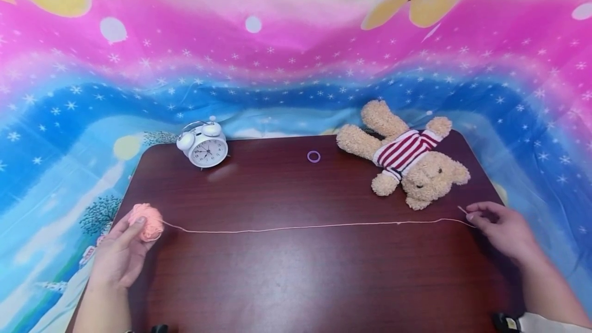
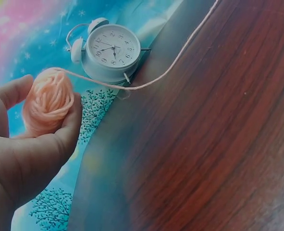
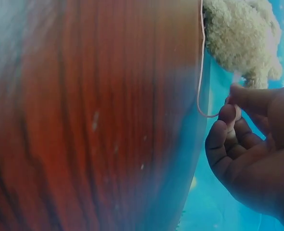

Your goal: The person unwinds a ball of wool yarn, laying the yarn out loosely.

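Note:
A peach ball of yarn (image 1: 147, 222) is gripped between the thumb and fingers of my left hand (image 1: 121, 256) at the table's left edge. From the ball a single strand of yarn (image 1: 296, 227) stretches across the table to the right side, sagging slightly near each end. My right hand (image 1: 506, 230) pinches the strand's far end between thumb and forefinger, with a short tip poking out past them. In the left wrist view the ball (image 2: 50, 103) shows its wound loops. The right wrist view shows the pinching fingertips (image 3: 230, 113) close up.
A white twin-bell alarm clock (image 1: 208, 152) stands at the back left of the dark wooden table (image 1: 277, 281). A purple ring (image 1: 313, 156) lies at the back middle. A teddy bear (image 1: 402, 155) in a striped shirt lies at the back right, near my right hand. Patterned cloth (image 1: 296, 60) hangs behind.

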`<state>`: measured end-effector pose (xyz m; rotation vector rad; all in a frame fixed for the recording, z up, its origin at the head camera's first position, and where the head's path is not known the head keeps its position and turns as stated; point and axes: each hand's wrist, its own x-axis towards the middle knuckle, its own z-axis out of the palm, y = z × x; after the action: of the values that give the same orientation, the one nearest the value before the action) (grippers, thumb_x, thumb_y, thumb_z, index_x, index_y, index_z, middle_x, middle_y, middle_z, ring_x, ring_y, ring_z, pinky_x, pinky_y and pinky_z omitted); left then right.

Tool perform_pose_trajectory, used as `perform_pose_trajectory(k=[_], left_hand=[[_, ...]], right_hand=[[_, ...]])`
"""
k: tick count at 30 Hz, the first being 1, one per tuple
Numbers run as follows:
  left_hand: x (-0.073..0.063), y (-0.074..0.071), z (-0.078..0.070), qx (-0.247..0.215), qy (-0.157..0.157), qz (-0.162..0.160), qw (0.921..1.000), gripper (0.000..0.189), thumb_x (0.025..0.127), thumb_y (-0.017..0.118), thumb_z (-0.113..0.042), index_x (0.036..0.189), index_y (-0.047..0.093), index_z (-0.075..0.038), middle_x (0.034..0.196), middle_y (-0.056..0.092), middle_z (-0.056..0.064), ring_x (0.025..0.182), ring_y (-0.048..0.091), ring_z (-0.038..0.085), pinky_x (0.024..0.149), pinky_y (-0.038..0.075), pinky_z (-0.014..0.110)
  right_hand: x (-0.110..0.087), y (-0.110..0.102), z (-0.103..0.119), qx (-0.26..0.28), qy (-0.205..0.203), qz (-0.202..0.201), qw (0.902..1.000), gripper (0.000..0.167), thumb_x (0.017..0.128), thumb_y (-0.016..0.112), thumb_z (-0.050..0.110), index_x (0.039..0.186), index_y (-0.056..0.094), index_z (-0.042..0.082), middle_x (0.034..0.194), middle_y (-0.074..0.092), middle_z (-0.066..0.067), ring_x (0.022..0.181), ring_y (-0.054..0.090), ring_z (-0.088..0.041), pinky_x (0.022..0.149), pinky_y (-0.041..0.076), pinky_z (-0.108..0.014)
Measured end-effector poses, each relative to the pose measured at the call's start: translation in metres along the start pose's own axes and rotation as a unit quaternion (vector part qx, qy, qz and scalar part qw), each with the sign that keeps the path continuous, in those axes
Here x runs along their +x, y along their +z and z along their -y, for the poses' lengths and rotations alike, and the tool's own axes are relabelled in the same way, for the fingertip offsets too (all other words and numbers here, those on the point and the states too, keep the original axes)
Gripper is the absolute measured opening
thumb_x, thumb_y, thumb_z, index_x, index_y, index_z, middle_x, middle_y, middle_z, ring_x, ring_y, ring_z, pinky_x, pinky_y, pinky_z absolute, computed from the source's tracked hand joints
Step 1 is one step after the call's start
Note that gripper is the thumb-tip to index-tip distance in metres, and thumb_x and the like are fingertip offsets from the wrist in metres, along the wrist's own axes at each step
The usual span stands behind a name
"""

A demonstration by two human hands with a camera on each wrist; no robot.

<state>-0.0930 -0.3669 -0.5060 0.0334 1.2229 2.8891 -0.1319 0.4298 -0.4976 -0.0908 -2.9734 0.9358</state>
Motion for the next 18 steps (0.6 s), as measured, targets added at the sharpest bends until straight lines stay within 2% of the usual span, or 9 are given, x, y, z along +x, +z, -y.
perform_pose_trajectory(k=[2,5,9,14,18], left_hand=[[0.000,0.003,0.001,0.024,-0.002,0.010,0.9997,0.045,0.108,0.033,0.009,0.143,0.057,-0.005,0.126,0.070,0.014,0.108,0.072,0.024,0.091,0.060,0.035],[0.000,0.007,0.002,0.086,-0.004,0.020,0.9961,0.049,0.107,0.034,0.011,0.148,0.052,-0.008,0.129,0.068,0.011,0.108,0.071,0.022,0.091,0.059,0.032],[-0.001,0.012,0.005,0.154,-0.002,0.000,0.9880,0.053,0.105,0.041,0.012,0.152,0.042,-0.013,0.134,0.064,0.004,0.110,0.070,0.016,0.091,0.059,0.027],[-0.001,0.017,0.009,0.172,-0.012,-0.039,0.9843,0.064,0.103,0.048,0.012,0.158,0.025,-0.011,0.138,0.061,-0.003,0.112,0.068,0.013,0.091,0.058,0.025],[0.000,0.023,0.012,0.175,-0.017,-0.060,0.9826,0.064,0.101,0.051,0.013,0.155,0.025,-0.010,0.135,0.065,-0.004,0.108,0.069,0.012,0.088,0.059,0.025]], right_hand=[[0.000,0.001,0.002,0.005,-0.004,0.000,1.0000,0.026,0.101,0.069,0.024,0.119,0.071,0.005,0.090,0.073,0.001,0.074,0.056,0.000,0.060,0.042,-0.022],[0.000,0.001,0.006,0.011,-0.010,-0.002,0.9999,0.027,0.100,0.070,0.021,0.120,0.070,0.004,0.091,0.073,0.001,0.074,0.059,0.002,0.060,0.044,-0.021],[0.001,0.003,0.015,0.027,-0.011,-0.004,0.9996,0.029,0.099,0.073,0.023,0.120,0.070,0.003,0.093,0.074,0.000,0.075,0.060,0.004,0.060,0.046,-0.019],[0.001,0.008,0.033,0.045,-0.006,-0.011,0.9989,0.034,0.098,0.074,0.027,0.121,0.070,0.003,0.093,0.072,0.001,0.075,0.060,0.000,0.058,0.049,-0.021],[0.000,0.013,0.050,0.060,0.001,-0.005,0.9982,0.036,0.099,0.072,0.031,0.122,0.069,0.004,0.095,0.072,-0.002,0.073,0.061,-0.006,0.056,0.050,-0.024]])
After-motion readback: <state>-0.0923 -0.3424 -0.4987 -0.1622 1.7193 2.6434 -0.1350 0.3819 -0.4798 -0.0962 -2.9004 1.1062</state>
